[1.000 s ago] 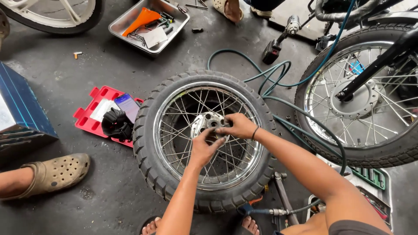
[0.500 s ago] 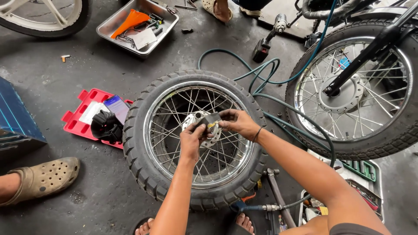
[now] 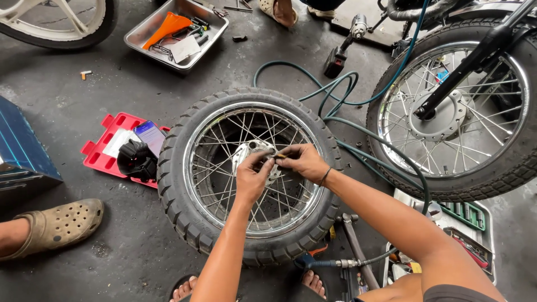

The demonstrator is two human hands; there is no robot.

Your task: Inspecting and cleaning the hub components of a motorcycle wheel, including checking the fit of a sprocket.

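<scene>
Wheel [image 3: 184, 184] off a motorbike is lying flat on the grey concrete floor [image 3: 263, 50], knobby tyre on it, chrome rim and spokes facing up, and both hands are working right at the hub [image 3: 250, 151] in the middle. Left hand [image 3: 253, 178] is resting over the spokes with the fingers curled in and the thumb and forefinger pinched together at the hub. Right hand [image 3: 302, 161] is coming in from the other side, fingers bent and nipping a small dark part [image 3: 279, 156] between the tips; can't really tell what the bit is, too small. The two hands are nearly touching each other over the hub. Around it: a red plastic case [image 3: 106, 151] is sitting just beside the tyre on the left, with a black glove [image 3: 136, 159] and a phone [image 3: 149, 135] lying on it. A metal tray [image 3: 146, 31] with an orange piece and odd tools is further up. A green air hose [image 3: 341, 106] is looping across the floor toward a second spoked wheel [image 3: 456, 109] that's standing on the bike at right. A socket set [image 3: 469, 215] is lying below that, and somebody else's foot in a tan clog [image 3: 59, 223] is poking in at the left edge.
</scene>
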